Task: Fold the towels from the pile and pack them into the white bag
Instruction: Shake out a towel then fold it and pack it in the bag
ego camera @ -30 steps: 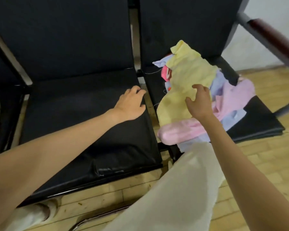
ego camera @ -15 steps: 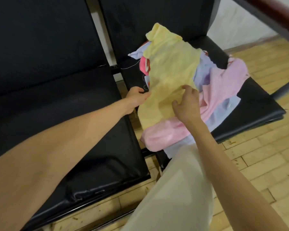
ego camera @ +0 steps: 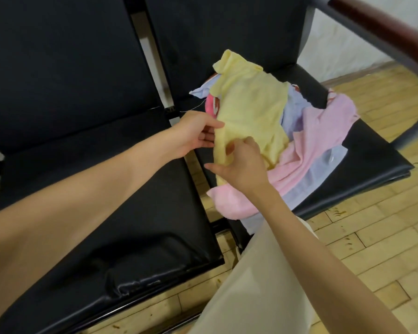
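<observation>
Black vinyl seats (ego camera: 87, 189) are lying under your arms. Your left hand (ego camera: 196, 133) is pinching the yellow towel's (ego camera: 249, 112) left edge between thumb and fingers; your right hand (ego camera: 239, 167) is pinching its near end. It is stretching lengthwise away from you atop the pile (ego camera: 319, 145) on the right seat (ego camera: 372, 153).

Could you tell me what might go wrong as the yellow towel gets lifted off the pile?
The pink towel under the yellow towel hangs over the chair seat front edge; lifting could drag it to the floor. Both hands, left and right, pinch one bunched edge, so the towel may come up crumpled.
</observation>
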A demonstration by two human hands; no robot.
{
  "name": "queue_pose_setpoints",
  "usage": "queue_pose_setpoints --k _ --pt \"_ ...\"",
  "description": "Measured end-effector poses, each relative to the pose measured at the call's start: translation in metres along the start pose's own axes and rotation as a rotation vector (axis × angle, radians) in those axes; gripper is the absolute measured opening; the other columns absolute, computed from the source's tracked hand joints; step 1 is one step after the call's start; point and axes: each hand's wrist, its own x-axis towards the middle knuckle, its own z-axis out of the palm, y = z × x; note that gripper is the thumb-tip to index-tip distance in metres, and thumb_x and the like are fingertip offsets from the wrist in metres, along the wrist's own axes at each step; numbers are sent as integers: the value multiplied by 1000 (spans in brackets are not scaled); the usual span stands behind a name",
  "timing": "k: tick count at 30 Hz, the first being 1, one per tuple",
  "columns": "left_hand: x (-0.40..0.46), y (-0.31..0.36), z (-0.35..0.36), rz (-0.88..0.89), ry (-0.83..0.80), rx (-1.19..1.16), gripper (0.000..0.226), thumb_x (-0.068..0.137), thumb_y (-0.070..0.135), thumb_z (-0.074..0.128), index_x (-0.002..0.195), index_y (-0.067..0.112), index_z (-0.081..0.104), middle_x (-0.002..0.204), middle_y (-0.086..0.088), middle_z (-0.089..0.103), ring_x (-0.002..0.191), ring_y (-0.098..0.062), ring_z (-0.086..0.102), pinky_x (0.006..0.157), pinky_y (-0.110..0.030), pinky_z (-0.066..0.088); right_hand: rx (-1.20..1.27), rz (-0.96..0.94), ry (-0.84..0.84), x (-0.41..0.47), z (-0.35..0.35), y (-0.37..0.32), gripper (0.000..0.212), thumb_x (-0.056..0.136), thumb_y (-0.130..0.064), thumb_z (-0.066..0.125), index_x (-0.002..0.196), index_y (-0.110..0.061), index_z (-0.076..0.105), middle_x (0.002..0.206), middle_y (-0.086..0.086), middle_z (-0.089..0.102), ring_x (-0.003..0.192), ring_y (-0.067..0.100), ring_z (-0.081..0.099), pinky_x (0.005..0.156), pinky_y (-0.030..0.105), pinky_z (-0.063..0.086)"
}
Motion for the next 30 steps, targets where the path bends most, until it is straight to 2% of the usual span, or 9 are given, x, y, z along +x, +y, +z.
queue_pose_setpoints --k 4,9,12,14,16,19,21,26,30 --pt "-10 18 -8 -12 63 -216 9 90 5 52 94 6 60 88 -8 62 76 -21 62 71 -29 55 153 -95 152 4 -6 -12 12 89 -18 60 84 -8 54 87 10 53 83 23 48 69 27 38" --pt "-9 41 -10 -181 33 -608 9 91 0 45 91 2 53 94 -14 62 81 -24 62 72 -34 54 399 -178 149 -2 -37 -18 24 96 -11 50 73 -15 42 63 -9 39 57 4 37 54 12 30" --pt "1 60 -4 -220 -36 -803 9 88 -2 52 89 7 50 83 -5 62 71 -14 61 79 -19 52 446 -163 143 -6 -50 -18 36 98 -11 45 67 -25 34 62 -9 35 57 5 35 56 15 28" --pt "4 81 7 -211 -11 -721 13 89 2 58 91 12 49 79 2 64 79 -4 63 85 -11 49 527 -119 151 -7 -58 -21 35 99 -13 42 68 -26 35 64 -10 37 60 3 36 58 16 28" --pt "17 95 14 -270 36 -761 22 87 -1 63 104 0 48 103 -15 61 95 -24 63 89 -32 54 618 -91 172 -6 -68 -26 33 100 -14 41 70 -27 37 66 -11 39 62 0 39 61 15 30" --pt "38 105 23 -377 124 -519 77 66 -6 80 129 15 42 134 -17 39 82 -34 63 56 -39 58 713 -85 217 -3 -83 -36 32 101 -13 39 72 -26 40 68 -12 40 61 -7 42 61 7 33" --pt "43 92 29 -364 175 -419 71 66 10 85 124 27 48 117 -1 54 77 -17 62 52 -26 55 763 -100 240 -4 -93 -41 34 100 -10 39 71 -26 42 65 -14 42 60 -9 44 59 5 34" --pt "34 86 42 -416 75 -115 31 75 15 78 98 4 60 89 -3 61 86 -14 56 90 -23 47 878 -141 194 -13 -113 -36 39 93 -7 45 62 -32 46 62 -17 46 63 -4 48 61 9 36" --pt "31 87 46 -422 86 -60 29 85 11 69 112 3 61 99 -8 64 89 -20 63 70 -32 56 950 -139 79 -16 -123 -23 27 67 -18 46 43 -28 41 52 -10 36 57 5 35 55 18 30"
